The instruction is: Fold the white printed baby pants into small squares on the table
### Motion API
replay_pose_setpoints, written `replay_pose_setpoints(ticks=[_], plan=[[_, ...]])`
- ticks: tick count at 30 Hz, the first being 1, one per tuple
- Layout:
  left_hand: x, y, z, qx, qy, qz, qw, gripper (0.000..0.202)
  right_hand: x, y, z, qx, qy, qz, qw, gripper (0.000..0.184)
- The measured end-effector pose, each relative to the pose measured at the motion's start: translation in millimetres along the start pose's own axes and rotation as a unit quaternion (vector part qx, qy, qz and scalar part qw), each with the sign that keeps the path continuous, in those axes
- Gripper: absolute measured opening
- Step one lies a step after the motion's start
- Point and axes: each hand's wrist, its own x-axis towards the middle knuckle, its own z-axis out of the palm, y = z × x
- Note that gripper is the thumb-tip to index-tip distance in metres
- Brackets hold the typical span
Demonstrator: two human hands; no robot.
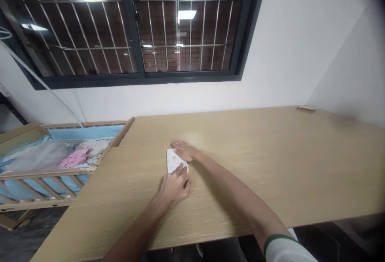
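Note:
A small folded white cloth with a faint pattern (172,161) lies flat on the light wooden table (270,166). My right hand (185,150) rests flat on the cloth's far edge, fingers stretched out and pointing left. My left hand (176,185) presses down on the cloth's near edge with its fingertips, the fingers slightly curled and together. Both forearms reach in from the bottom of the view. The cloth's right part is hidden under my hands.
A wooden baby cot (60,166) with blue lining and pink and white fabric stands against the table's left side. A small flat object (306,108) lies at the table's far right edge. A barred dark window (135,25) fills the white wall behind.

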Motion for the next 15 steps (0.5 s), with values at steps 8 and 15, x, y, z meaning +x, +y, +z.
replay_pose_setpoints(ticks=[8, 15], plan=[[11, -32, -17.2, 0.047, 0.123, -0.221, 0.966, 0.044, -16, -14, 0, 0.035, 0.207, 0.121, 0.97, 0.039], [17, -38, -10.3, 0.051, 0.011, -0.238, 0.97, 0.048, -27, -26, 13, 0.12, 0.192, 0.19, 0.955, 0.027]])
